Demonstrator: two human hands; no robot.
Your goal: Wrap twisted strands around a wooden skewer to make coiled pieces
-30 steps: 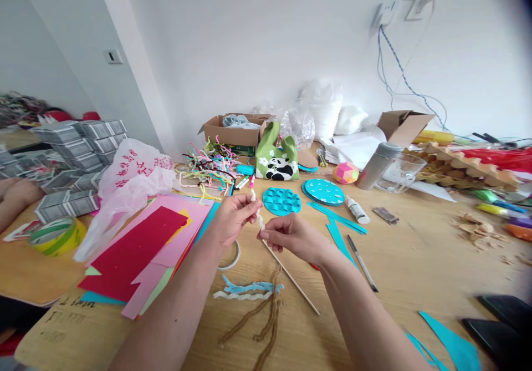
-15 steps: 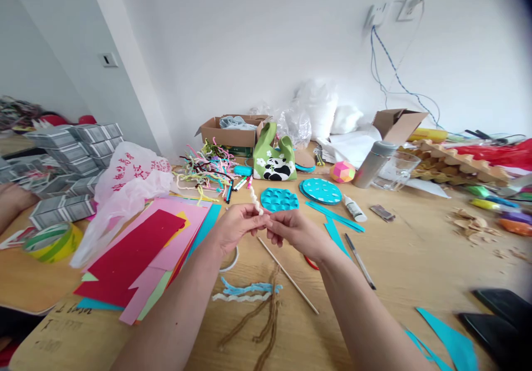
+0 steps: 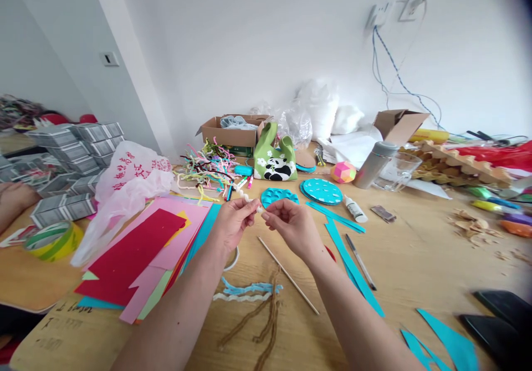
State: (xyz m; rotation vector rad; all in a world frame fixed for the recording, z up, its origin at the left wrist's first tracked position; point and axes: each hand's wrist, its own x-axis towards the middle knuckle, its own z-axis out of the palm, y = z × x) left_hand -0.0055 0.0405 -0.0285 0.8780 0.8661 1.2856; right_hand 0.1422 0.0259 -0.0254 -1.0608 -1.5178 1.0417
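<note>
My left hand [image 3: 235,222] pinches a white wavy pipe cleaner [image 3: 244,196] between thumb and forefinger, and its free part points up and to the left. Close against its near end, my right hand [image 3: 294,228] has thumb and fingertips closed on the tip. Below the hands, a thin wooden stick [image 3: 288,275] lies slantwise on the table. Next to it are brown pipe cleaners [image 3: 272,321], a light blue pipe cleaner [image 3: 249,288] and a white one [image 3: 241,297]. Behind the hands sits a blue bumpy piece [image 3: 279,197].
Coloured paper [image 3: 137,249] is piled at left, by a plastic bag [image 3: 133,177] and a tape roll [image 3: 54,240]. A green panda bag [image 3: 274,157], blue discs [image 3: 322,191], a glue bottle [image 3: 355,209], a pen [image 3: 361,263] and a flask [image 3: 376,164] stand or lie around. Another person's hand [image 3: 16,202] shows far left.
Both hands have risen slightly and come a little apart at the fingertips. The white pipe cleaner now leans further left. My right forearm has shifted, uncovering more of a blue paper strip.
</note>
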